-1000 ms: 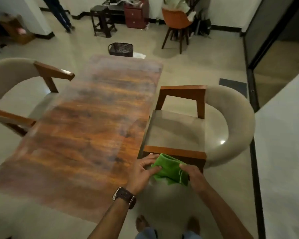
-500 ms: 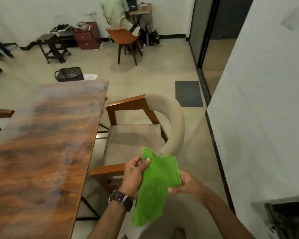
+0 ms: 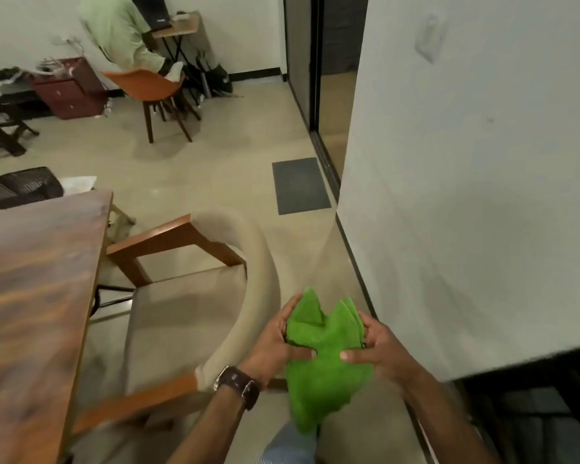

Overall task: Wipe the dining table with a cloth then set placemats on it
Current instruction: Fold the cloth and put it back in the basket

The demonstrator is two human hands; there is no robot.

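Far left: black mesh basket (image 3: pixel 22 186) on the beige floor beyond the far end of the brown wooden dining table (image 3: pixel 37 289); contents can't be made out. Something white lies on the floor just beside it. Table top fills the lower left.

Next right: beige upholstered armchair with wooden arms (image 3: pixel 185 316), tucked beside the table's right edge, curved back toward the camera side.

Left hand (image 3: pixel 275 343): forearm comes up from the bottom centre, dark-strapped wristwatch (image 3: pixel 238 386) on the wrist. Fingers curled round the left edge of the bright green microfibre cloth (image 3: pixel 325 366), thumb pressed across its front near the middle.

Cloth: held in the air in front of the body, right of the armchair and well clear of the table, over the floor. Folded into layers, two corners pointing up and away, the rest hanging down. Long axis roughly vertical in frame, bottom edge toward the person's legs.

Right hand (image 3: pixel 372 353): mirrors the left, grips the cloth's right edge, thumb on the front face pointing at the other thumb. Thumbs near each other, not touching.

Right side: white wall (image 3: pixel 466 195), dark grey floor mat (image 3: pixel 300 185) by its base. Background: someone in a pale green shirt seated on an orange chair (image 3: pixel 148 87) at a small desk.
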